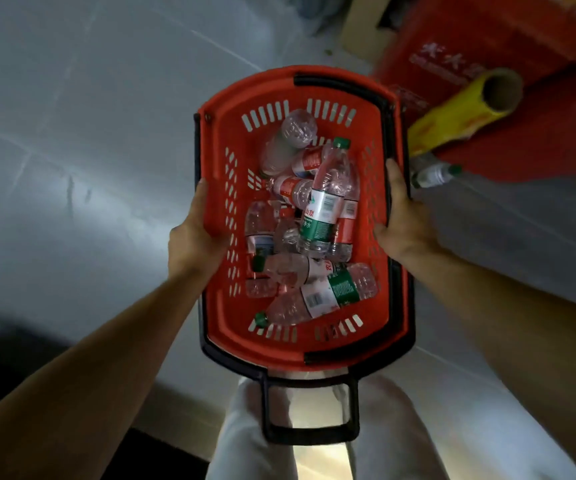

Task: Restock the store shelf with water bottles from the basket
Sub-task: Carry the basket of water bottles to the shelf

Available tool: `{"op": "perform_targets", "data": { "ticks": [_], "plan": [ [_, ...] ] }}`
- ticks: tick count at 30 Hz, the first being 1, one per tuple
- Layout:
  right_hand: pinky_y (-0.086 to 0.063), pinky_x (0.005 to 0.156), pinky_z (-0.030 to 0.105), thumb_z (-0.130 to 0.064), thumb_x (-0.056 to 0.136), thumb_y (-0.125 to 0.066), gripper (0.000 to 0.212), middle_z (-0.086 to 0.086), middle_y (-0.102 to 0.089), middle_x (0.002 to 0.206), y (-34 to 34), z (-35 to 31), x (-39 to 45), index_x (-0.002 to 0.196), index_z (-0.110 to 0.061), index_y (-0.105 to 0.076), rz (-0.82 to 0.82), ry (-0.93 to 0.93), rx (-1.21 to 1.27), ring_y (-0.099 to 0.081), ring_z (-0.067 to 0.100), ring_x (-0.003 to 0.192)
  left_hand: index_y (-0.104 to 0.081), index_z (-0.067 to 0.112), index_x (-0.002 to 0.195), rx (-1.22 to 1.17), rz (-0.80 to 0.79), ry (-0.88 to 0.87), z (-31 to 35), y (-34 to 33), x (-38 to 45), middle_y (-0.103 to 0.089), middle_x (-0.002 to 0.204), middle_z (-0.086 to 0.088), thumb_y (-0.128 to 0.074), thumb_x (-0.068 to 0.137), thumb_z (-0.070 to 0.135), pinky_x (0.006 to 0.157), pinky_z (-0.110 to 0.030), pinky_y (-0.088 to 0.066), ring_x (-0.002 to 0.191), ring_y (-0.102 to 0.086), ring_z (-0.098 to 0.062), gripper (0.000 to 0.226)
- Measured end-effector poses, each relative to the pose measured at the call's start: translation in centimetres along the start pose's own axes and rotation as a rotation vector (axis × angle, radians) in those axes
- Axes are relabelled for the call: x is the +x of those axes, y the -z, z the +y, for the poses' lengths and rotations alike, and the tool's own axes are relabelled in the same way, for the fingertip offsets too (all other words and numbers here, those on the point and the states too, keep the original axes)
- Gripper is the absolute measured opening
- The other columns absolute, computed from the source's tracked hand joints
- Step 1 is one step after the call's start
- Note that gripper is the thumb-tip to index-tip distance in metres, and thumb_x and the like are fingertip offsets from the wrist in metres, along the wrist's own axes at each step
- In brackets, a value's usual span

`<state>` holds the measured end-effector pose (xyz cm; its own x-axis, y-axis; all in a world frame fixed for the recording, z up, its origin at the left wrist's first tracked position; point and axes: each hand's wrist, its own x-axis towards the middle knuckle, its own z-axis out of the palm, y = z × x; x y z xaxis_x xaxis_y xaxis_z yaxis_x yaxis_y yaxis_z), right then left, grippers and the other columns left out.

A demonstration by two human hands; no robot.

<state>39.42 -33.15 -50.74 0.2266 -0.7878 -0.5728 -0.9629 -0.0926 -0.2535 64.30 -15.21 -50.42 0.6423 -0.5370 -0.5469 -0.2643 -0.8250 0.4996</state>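
Observation:
A red plastic basket (217, 140) with black handles hangs in front of me over a grey floor. Inside lie several clear water bottles (323, 213) with green or red labels and green caps, piled across one another. My left hand (193, 237) grips the basket's left rim, thumb inside the wall. My right hand (401, 216) grips the right rim beside the black handle bar. No shelf is in view.
A red crate or cooler (508, 39) stands at the upper right. A yellow roll with a cardboard core (466, 105) leans against it. One loose bottle (433, 174) lies on the floor next to the basket. My legs in pale trousers (245, 438) are below.

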Motion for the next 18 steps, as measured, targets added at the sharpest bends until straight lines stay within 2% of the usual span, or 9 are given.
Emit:
{"op": "perform_targets", "data": {
  "ticks": [5, 9, 13, 18],
  "plan": [
    [-0.058, 0.072, 0.049, -0.009, 0.085, -0.069, 0.114, 0.014, -0.056, 0.091, 0.9, 7.6, -5.3, 0.139, -0.064, 0.016, 0.043, -0.117, 0.138, -0.062, 0.029, 0.071, -0.008, 0.053, 0.149, 0.152, -0.059, -0.11, 3.3, -3.2, -4.5, -0.065, 0.124, -0.005, -0.06, 0.09, 0.042, 0.08, -0.045, -0.06, 0.095, -0.069, -0.026, 0.079],
    [-0.056, 0.076, 0.05, -0.021, 0.087, -0.069, 0.106, 0.014, -0.054, 0.094, 0.0, 13.3, -10.3, 0.139, -0.064, 0.013, 0.084, -0.209, 0.226, -0.062, 0.033, 0.077, -0.01, 0.051, 0.15, 0.261, -0.118, -0.218, 5.3, -5.3, -8.3, -0.065, 0.124, -0.006, -0.062, 0.09, 0.039, 0.079, -0.042, -0.06, 0.094, -0.069, -0.028, 0.08],
    [-0.058, 0.063, 0.046, -0.026, 0.09, -0.061, 0.092, 0.009, -0.061, 0.08, -2.5, 18.3, -14.8, 0.144, -0.059, 0.006, 0.14, -0.301, 0.404, -0.063, 0.028, 0.062, -0.009, 0.047, 0.151, 0.365, -0.198, -0.342, 6.8, -8.0, -10.8, -0.064, 0.126, -0.004, -0.061, 0.092, 0.04, 0.077, -0.04, -0.059, 0.093, -0.069, -0.027, 0.079],
    [-0.059, 0.049, 0.042, -0.029, 0.091, -0.066, 0.099, 0.009, -0.067, 0.093, -6.6, 24.5, -20.4, 0.145, -0.054, 0.013, 0.15, -0.436, 0.581, -0.067, 0.021, 0.055, -0.007, 0.038, 0.155, 0.535, -0.328, -0.512, 9.6, -13.1, -14.1, -0.059, 0.135, -0.006, -0.062, 0.093, 0.04, 0.083, -0.043, -0.056, 0.105, -0.067, -0.029, 0.082]
  ]
}}
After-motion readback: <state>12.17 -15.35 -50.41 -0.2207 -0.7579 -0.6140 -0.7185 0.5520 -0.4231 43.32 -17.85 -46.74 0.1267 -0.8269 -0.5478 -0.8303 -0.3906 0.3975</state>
